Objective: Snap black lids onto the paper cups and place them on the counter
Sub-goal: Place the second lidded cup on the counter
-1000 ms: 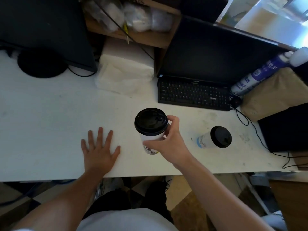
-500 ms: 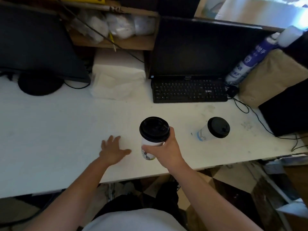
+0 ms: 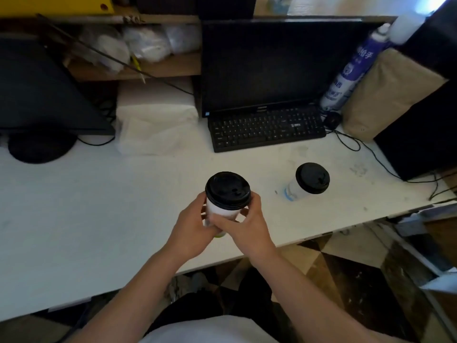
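Note:
A white paper cup (image 3: 221, 212) with a black lid (image 3: 227, 190) on it is upright above the white counter (image 3: 86, 206), near the front edge. My left hand (image 3: 191, 230) wraps its left side and my right hand (image 3: 247, 225) wraps its right side; my fingers hide the lower part of the cup. A second paper cup (image 3: 295, 190) with a black lid (image 3: 312, 178) stands on the counter to the right, apart from both hands.
A black keyboard (image 3: 267, 128) and monitor (image 3: 267, 65) sit behind the cups. A white stack of tissue (image 3: 155, 125) lies at the back centre-left, a second monitor's base (image 3: 40, 148) at far left. A spray can (image 3: 351, 70), brown bag (image 3: 385, 95), black box and cables crowd the right.
My left hand has lifted off the counter and closed on the cup's left side. The right hand still holds the cup, now slightly nearer the front edge.

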